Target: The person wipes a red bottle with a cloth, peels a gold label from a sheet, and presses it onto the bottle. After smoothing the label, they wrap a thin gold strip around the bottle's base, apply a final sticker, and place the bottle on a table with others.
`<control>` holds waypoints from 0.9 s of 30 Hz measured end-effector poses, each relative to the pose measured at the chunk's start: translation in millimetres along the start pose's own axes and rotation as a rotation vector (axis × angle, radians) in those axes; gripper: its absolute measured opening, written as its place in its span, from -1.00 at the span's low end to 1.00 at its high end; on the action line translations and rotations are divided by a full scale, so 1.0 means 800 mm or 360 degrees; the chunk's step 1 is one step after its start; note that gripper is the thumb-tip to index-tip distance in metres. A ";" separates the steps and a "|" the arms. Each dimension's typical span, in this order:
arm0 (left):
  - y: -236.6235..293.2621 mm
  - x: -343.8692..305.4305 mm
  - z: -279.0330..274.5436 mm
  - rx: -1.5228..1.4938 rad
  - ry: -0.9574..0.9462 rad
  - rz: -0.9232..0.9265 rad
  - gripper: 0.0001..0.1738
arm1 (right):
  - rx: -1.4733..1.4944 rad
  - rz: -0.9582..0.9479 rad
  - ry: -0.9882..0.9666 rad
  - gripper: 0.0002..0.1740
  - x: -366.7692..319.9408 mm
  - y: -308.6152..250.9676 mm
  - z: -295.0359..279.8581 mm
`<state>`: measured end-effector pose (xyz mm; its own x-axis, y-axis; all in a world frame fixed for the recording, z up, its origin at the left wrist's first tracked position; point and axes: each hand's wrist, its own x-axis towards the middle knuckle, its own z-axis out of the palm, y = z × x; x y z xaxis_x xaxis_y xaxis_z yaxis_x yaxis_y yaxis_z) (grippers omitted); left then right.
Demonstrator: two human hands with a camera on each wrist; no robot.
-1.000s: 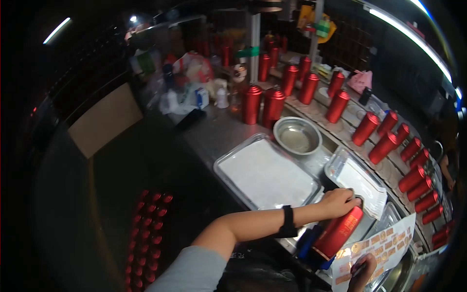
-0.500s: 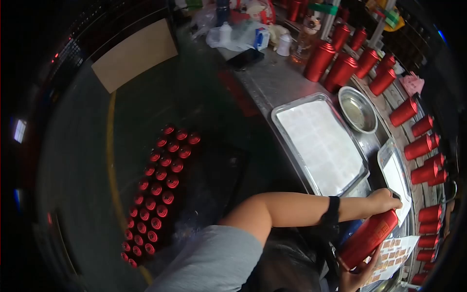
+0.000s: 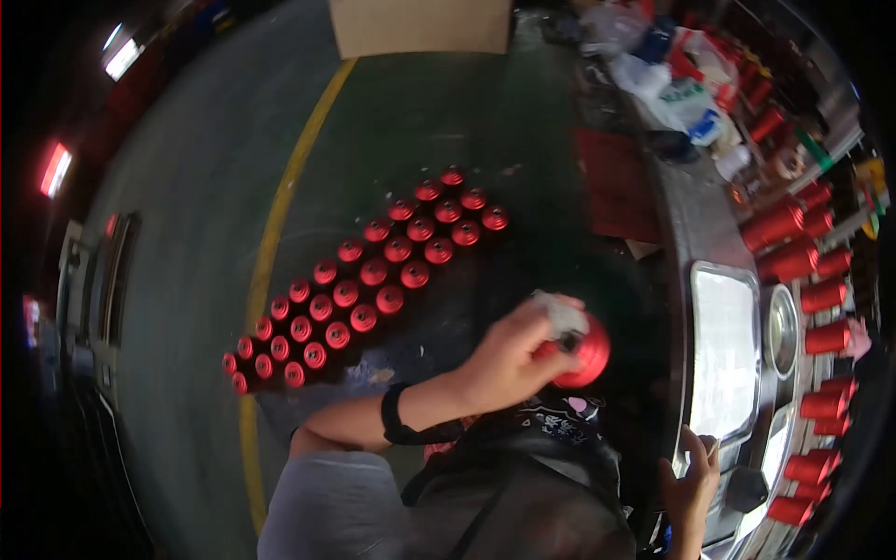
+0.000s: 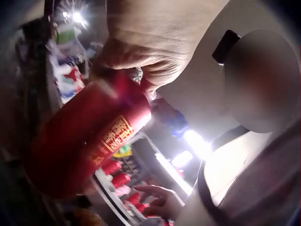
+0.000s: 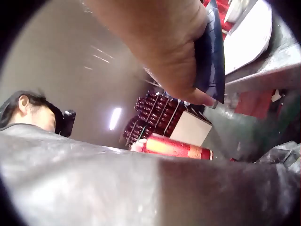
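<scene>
My left hand (image 3: 509,359) grips a red metal bottle (image 3: 590,355) by its neck end, out over the floor beside the table. Gold lettering runs along the bottle's side in the left wrist view, with the fingers curled round its narrow top. At the table's front edge is my right hand (image 3: 689,485). The right wrist view has its thumb lying against a dark blue flat piece (image 5: 209,59), which looks like a scraper; the other fingers are mostly hidden behind it.
Rows of red bottles (image 3: 373,272) stand on the floor to the left. A tray with a white sheet (image 3: 724,355) and a metal bowl (image 3: 780,331) sit on the table (image 3: 686,210). More red bottles (image 3: 827,337) line the right. A cardboard panel (image 3: 420,28) stands ahead.
My left hand has carried the red bottle left, away from the table, and the view has turned toward the floor bottles. My right hand has come off the bottle. The printed sheet has left view.
</scene>
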<state>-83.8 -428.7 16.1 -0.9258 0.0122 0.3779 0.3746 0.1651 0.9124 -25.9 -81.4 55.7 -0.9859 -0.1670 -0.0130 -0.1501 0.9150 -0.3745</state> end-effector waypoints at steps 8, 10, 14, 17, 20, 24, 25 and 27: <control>-0.201 -0.218 -0.177 0.1072 0.1099 -0.0434 -0.71 | -0.0811 -0.0084 -0.0802 -0.74 0.019 0.033 0.071; -0.237 -0.275 -0.206 0.1193 0.1217 -0.0501 -0.73 | -0.1379 -0.0188 -0.0976 -0.74 0.007 0.049 0.091; -0.285 -0.372 -0.229 0.1369 0.1441 -0.0853 -0.72 | -0.1756 -0.0133 -0.1260 -0.74 -0.004 0.061 0.113; -0.309 -0.433 -0.237 0.1445 0.1700 -0.1052 -0.74 | -0.1935 -0.0074 -0.1298 -0.73 -0.008 0.068 0.130; -0.326 -0.488 -0.239 0.1509 0.2127 -0.1358 -0.74 | -0.1997 0.0181 -0.1294 -0.70 -0.010 0.124 0.165; -0.328 -0.560 -0.254 0.1671 0.2400 -0.1613 -0.70 | -0.2295 -0.0081 -0.1561 -0.65 -0.001 0.179 0.167; -0.328 -0.574 -0.262 0.1703 0.2463 -0.1608 -0.70 | -0.2347 0.0038 -0.1556 -0.63 0.004 0.184 0.170; -0.328 -0.606 -0.287 0.1705 0.2513 -0.1730 -0.69 | -0.2280 0.0086 -0.1559 -0.62 0.007 0.188 0.169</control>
<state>278.1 -704.4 -370.5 0.2999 -0.9295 0.2148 -0.7900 -0.1158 0.6021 -44.1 5.9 -126.0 -0.6662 0.2257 -0.7107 -0.5970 0.4097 0.6897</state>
